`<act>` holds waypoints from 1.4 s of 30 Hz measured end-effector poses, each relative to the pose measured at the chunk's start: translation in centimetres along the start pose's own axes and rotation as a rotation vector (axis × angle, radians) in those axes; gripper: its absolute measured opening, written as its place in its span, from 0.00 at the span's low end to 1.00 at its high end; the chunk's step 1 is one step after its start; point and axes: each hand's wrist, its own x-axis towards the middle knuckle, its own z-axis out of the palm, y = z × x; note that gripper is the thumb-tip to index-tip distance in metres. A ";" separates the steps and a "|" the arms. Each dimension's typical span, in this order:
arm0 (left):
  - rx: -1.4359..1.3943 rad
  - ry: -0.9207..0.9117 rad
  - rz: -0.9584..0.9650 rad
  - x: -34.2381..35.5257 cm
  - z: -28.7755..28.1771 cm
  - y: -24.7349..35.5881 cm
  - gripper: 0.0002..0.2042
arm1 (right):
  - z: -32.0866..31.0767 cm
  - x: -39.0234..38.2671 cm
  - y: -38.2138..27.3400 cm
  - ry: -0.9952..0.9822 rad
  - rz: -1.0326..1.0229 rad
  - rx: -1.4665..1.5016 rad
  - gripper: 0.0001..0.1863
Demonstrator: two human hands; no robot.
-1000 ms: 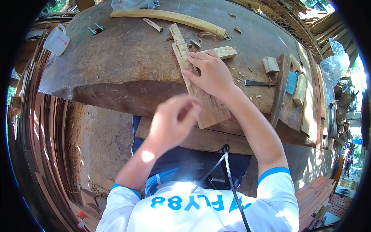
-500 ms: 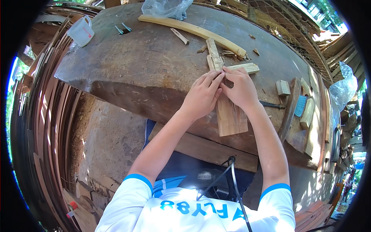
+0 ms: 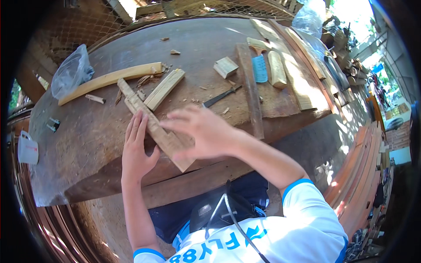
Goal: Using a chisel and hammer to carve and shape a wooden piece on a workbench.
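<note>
A notched wooden board [image 3: 163,136] lies slantwise over the near edge of the big wooden table, its narrow end pointing away. My left hand [image 3: 138,153] rests along its left side, fingers stretched onto the wood and thumb apart. Above the board's right side is my right hand [image 3: 201,131], slightly blurred, with fingers spread and nothing visible in it. Whether its fingertips touch the board I cannot tell. A short pale wood stick [image 3: 165,89] lies against the board's far part, beside splintered wood scraps [image 3: 147,79].
Beyond lie a curved wood strip [image 3: 109,81] and a clear plastic bag [image 3: 72,74]. A white plastic jug [image 3: 28,149] stands far left. Rightward are a thin dark metal tool [image 3: 221,96], a wood block [image 3: 226,68], a dark wood strip [image 3: 250,92] and a blue flat item [image 3: 259,68].
My view has turned to the right. My hands, pinched together on the board before, have parted; the right one has come off to the right and its fingers have spread.
</note>
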 end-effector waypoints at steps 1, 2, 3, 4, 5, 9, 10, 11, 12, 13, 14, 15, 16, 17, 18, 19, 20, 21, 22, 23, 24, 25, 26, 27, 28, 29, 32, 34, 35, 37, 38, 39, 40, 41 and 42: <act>-0.012 -0.003 0.019 0.2 0.0 0.3 0.38 | 0.6 -1.7 -0.8 -0.012 0.019 -0.125 0.42; 0.022 0.005 0.011 0.2 0.0 0.4 0.38 | 1.3 -2.9 -1.3 -0.023 0.036 -0.242 0.45; 0.052 0.013 0.004 0.1 0.0 0.5 0.38 | 2.1 -3.6 -1.5 -0.016 0.053 -0.248 0.45; 0.052 0.021 -0.006 0.1 0.1 0.6 0.38 | 2.9 -4.0 -1.6 0.055 0.061 -0.244 0.47; 0.041 0.012 0.006 0.1 0.3 0.6 0.38 | 3.4 -4.2 -1.6 0.123 0.069 -0.240 0.48; 0.059 0.014 0.001 0.5 0.8 0.9 0.39 | 2.9 -4.5 -1.1 0.155 0.097 -0.271 0.45; 0.074 0.021 -0.007 0.7 0.9 1.0 0.39 | 2.7 -4.5 -0.9 0.162 0.105 -0.274 0.45; 0.087 0.029 -0.015 0.9 1.1 1.1 0.39 | 2.5 -4.5 -0.6 0.163 0.111 -0.261 0.43; 0.086 0.026 -0.005 1.0 1.4 1.3 0.39 | 2.4 -4.6 -0.3 0.164 0.116 -0.248 0.41; 0.080 0.038 -0.027 1.1 1.7 1.6 0.39 | 2.4 -4.9 -0.2 0.171 0.122 -0.251 0.41; 0.067 0.048 -0.046 1.2 2.3 1.9 0.39 | 2.3 -5.7 -0.1 0.273 0.080 -0.232 0.37; 0.062 0.044 -0.032 1.0 2.5 2.1 0.39 | 2.3 -6.5 0.0 0.376 0.037 -0.215 0.34; 0.024 0.076 -0.018 0.0 2.6 2.2 0.36 | 2.3 -7.8 0.0 0.417 0.034 -0.147 0.28; -0.016 0.110 0.001 -1.2 2.7 2.3 0.33 | 2.1 -9.8 0.0 0.460 0.032 -0.083 0.22; 0.053 0.168 0.064 -3.5 2.4 1.4 0.28 | 2.2 -11.9 0.0 0.467 0.047 -0.082 0.18; 0.126 0.228 0.125 -6.8 1.9 0.0 0.24 | 2.6 -14.3 0.0 0.473 0.059 -0.075 0.15; 0.141 0.240 0.078 -10.1 1.2 -1.3 0.20 | 2.7 -16.8 0.0 0.443 0.130 -0.106 0.13; 0.151 0.249 0.033 -13.3 0.9 -2.2 0.16 | 2.8 -19.4 0.2 0.412 0.206 -0.138 0.12; 0.166 0.216 -0.129 -16.0 0.9 -2.4 0.15 | 3.0 -21.6 0.6 0.426 0.342 -0.211 0.13; 0.179 0.182 -0.289 -18.2 1.1 -2.5 0.14 | 3.1 -23.5 0.9 0.437 0.480 -0.286 0.14; 0.261 0.135 -0.428 -20.0 1.4 -2.8 0.17 | 3.6 -25.0 1.0 0.412 0.668 -0.289 0.19; 0.337 0.086 -0.562 -21.5 2.0 -3.2 0.20 | 4.7 -26.0 1.5 0.418 0.681 -0.298 0.19; 0.338 0.086 -0.554 -23.7 2.5 -4.1 0.20 | 6.1 -26.8 2.4 0.388 0.824 -0.216 0.23; 0.179 0.084 -0.766 -25.8 3.3 -5.3 0.23 | 7.3 -27.3 3.2 0.359 0.964 -0.133 0.26; 0.012 0.076 -0.970 -26.7 4.0 -6.3 0.26 | 8.3 -27.3 3.7 0.293 0.968 -0.168 0.30; 0.009 0.074 -0.955 -26.7 4.4 -7.0 0.26 | 8.5 -26.6 3.7 0.307 0.974 -0.172 0.30; 0.196 -0.088 -0.896 -26.0 4.5 -8.2 0.31 | 8.7 -25.2 3.5 0.173 1.078 -0.250 0.31; 0.243 -0.160 -0.876 -25.0 4.5 -8.5 0.33 | 9.1 -25.8 3.8 0.223 1.098 -0.249 0.31; 0.243 -0.156 -0.864 -24.7 4.4 -8.7 0.33 | 9.3 -26.2 4.2 0.259 1.112 -0.244 0.30; 0.220 -0.211 -0.921 -23.8 4.2 -8.9 0.36 | 9.8 -26.8 5.0 0.300 1.104 -0.243 0.30; 0.216 -0.216 -0.903 -23.2 4.4 -8.6 0.36 | 10.0 -27.2 5.1 0.328 1.094 -0.239 0.30; 0.194 -0.197 -0.912 -22.6 4.9 -8.1 0.37 | 10.2 -27.7 5.2 0.339 1.108 -0.245 0.30; 0.181 -0.168 -0.933 -22.5 4.8 -7.5 0.38 | 10.3 -27.5 5.2 0.326 1.090 -0.245 0.29; 0.183 -0.163 -0.929 -22.4 4.6 -7.3 0.38 | 10.2 -27.1 5.2 0.314 1.069 -0.247 0.29; 0.228 -0.174 -0.958 -22.4 4.5 -7.0 0.38 | 10.2 -27.0 5.0 0.320 1.066 -0.245 0.29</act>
